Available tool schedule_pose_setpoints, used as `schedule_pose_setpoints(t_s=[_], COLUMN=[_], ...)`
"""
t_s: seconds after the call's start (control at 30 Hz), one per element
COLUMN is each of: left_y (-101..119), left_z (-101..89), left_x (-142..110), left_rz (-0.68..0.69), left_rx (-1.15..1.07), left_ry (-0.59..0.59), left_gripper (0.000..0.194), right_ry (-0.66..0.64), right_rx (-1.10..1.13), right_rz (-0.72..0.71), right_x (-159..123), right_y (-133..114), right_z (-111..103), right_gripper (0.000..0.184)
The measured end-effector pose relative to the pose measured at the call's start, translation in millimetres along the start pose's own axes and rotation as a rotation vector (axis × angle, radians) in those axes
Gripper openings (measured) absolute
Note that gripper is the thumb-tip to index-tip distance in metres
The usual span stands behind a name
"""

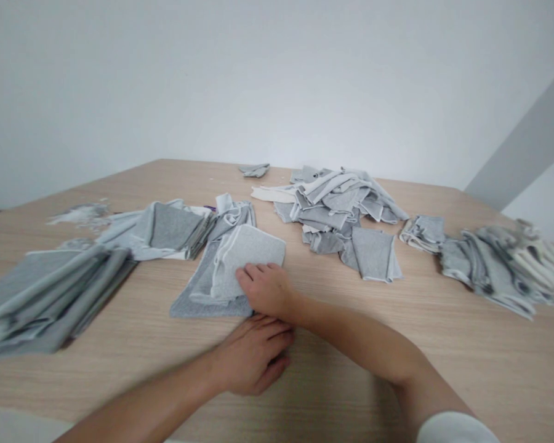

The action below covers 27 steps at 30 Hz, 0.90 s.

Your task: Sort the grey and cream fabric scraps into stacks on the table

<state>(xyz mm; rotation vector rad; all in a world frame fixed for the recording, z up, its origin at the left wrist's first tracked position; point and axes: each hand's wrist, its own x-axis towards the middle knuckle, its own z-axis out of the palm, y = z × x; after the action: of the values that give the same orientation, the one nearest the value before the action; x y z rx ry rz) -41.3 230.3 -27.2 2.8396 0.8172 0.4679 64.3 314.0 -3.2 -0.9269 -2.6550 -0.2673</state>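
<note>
A small pile of light grey fabric pieces (249,246) lies on a darker grey fabric piece (191,301) near the middle of the table. My right hand (268,286) rests on the pile's near right part, fingers laid over the top piece, open. Just below it, my left hand (258,354) is palm down on the table by the near edge of the darker piece. Its fingers are stretched to the right, partly under my right wrist, with the thumb apart. I see nothing held in it.
A heap of grey fabric pieces (332,203) lies further back. Folded fabric stacks are at the left (60,295) and left middle (170,227); more fabric pieces (493,264) are on the right. White scraps (83,215) lie at the left, before the wall (277,80).
</note>
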Motion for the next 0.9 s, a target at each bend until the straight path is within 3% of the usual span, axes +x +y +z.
schedule_pose_setpoints(t_s=[0.4,0.47,0.6,0.73,0.9], left_y=[1.1,0.6,0.7,1.3,0.8], left_z=[-1.8,-1.3,-2.3,-3.0,-2.9], left_x=[0.6,0.1,0.0,1.2,2.1], left_rz=[0.001,0.008,0.029,0.031,0.027], left_rx=[0.000,0.011,0.014,0.011,-0.023], left_ry=[-0.016,-0.018,-0.023,-0.011,-0.003], left_gripper=[0.035,0.034,0.034,0.034,0.031], right_ry=[-0.016,-0.026,-0.032,-0.043,0.020], right_rx=[0.004,0.091,0.373,0.631,0.623], right_rz=[-0.308,-0.284,-0.195,-0.030,0.112], right_x=[1.9,1.7,-4.7,-26.1,-52.1], right_y=[9.6,12.6,17.8,20.6,30.4], right_z=[8.9,11.3,11.6,8.0,11.4], right_gripper=[0.027,0.032,0.059,0.045,0.040])
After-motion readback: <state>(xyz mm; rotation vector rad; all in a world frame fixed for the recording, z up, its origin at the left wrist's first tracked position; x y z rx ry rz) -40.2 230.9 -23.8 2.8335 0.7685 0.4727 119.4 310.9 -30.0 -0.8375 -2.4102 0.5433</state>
